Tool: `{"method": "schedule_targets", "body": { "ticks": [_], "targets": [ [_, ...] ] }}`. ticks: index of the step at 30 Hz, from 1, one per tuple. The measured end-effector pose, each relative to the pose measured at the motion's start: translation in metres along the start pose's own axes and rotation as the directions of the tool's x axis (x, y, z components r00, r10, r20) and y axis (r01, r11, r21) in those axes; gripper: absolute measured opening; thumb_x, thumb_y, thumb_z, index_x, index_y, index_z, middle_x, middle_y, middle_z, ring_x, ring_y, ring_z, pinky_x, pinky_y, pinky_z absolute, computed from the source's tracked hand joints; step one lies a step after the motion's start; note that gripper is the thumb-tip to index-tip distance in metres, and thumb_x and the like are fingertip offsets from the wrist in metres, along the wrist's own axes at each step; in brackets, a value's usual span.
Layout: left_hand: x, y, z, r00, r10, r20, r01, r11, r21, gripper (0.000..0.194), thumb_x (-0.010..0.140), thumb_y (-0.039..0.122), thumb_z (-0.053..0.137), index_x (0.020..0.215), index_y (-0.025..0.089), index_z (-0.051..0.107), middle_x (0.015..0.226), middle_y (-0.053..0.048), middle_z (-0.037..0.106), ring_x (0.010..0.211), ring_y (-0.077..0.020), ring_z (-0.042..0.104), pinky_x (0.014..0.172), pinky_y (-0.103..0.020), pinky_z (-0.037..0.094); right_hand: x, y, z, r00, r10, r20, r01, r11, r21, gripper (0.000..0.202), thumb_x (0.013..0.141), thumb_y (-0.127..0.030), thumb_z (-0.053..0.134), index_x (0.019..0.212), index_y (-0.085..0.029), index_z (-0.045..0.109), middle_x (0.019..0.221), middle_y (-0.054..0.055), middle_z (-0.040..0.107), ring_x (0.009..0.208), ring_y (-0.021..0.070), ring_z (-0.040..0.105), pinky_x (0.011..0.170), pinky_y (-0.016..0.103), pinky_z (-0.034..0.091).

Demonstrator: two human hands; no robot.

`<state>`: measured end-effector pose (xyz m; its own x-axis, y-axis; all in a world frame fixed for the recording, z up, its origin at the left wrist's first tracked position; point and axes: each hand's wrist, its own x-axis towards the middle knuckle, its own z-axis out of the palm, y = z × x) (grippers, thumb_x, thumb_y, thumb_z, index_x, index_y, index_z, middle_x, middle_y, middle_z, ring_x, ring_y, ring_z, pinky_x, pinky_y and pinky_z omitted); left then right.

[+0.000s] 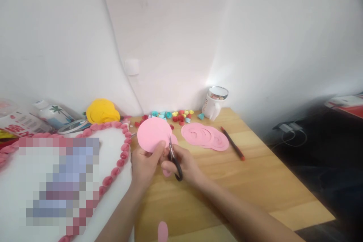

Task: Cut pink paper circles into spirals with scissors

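Observation:
Between the thumb and fingers of my left hand (pixel 148 164) is a round pink paper disc (pixel 153 133), held up over the table. My right hand (pixel 185 164) grips black-handled scissors (pixel 176 166), their blades pointing up at the disc's right edge. More pink paper shows behind the blades, partly hidden by my hands. Just right of the hands lie several overlapping pink paper circles with spiral cuts (pixel 204 136). A dark pen with red ends (pixel 233 143) rests beside them.
On the left is a white board edged with pink paper rosettes (pixel 115 172), partly pixelated. Small coloured paper rolls (pixel 178 116) and a white mug (pixel 214 106) stand by the wall. Yellow paper circles (pixel 102 110) and a bottle (pixel 53 113) sit behind the board. A pink scrap (pixel 162 231) lies in front.

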<state>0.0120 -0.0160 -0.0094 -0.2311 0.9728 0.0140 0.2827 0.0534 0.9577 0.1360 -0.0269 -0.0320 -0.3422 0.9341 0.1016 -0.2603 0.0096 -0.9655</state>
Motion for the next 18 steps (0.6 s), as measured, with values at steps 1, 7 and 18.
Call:
{"method": "schedule_targets", "body": {
  "ticks": [1, 7, 18],
  "targets": [
    [0.0, 0.0, 0.0, 1.0, 0.001, 0.004, -0.001, 1.0, -0.001, 0.032, 0.066, 0.044, 0.064, 0.053, 0.015, 0.061, 0.051, -0.003, 0.063, 0.051, -0.016, 0.059, 0.048, -0.022, 0.044, 0.0, 0.002, 0.0, 1.0, 0.007, -0.009, -0.007, 1.0, -0.001, 0.038, 0.064, -0.045, 0.07, 0.072, -0.019, 0.044, 0.058, -0.003, 0.053, 0.052, 0.0097, 0.046, 0.047, 0.022, 0.041],
    [0.001, -0.002, 0.0, 1.0, 0.003, 0.0, -0.003, 1.0, 0.03, 0.032, 0.066, 0.045, 0.063, 0.058, 0.014, 0.065, 0.058, -0.004, 0.067, 0.057, -0.0178, 0.062, 0.05, -0.023, 0.045, 0.001, 0.009, 0.001, 0.998, 0.017, -0.055, -0.016, 1.0, 0.02, 0.036, 0.066, -0.045, 0.068, 0.075, -0.018, 0.045, 0.056, -0.005, 0.05, 0.045, 0.0082, 0.045, 0.045, 0.023, 0.04],
    [0.001, -0.002, 0.002, 0.996, 0.006, 0.089, 0.0, 0.997, -0.072, 0.027, 0.064, 0.04, 0.066, 0.067, 0.013, 0.069, 0.064, -0.005, 0.069, 0.064, -0.0199, 0.064, 0.055, -0.025, 0.049, 0.003, -0.007, 0.001, 0.994, -0.019, -0.112, 0.022, 0.999, 0.029, 0.046, 0.057, -0.041, 0.076, 0.078, -0.02, 0.042, 0.069, -0.003, 0.051, 0.06, 0.01, 0.048, 0.054, 0.022, 0.043]
  ]
}}
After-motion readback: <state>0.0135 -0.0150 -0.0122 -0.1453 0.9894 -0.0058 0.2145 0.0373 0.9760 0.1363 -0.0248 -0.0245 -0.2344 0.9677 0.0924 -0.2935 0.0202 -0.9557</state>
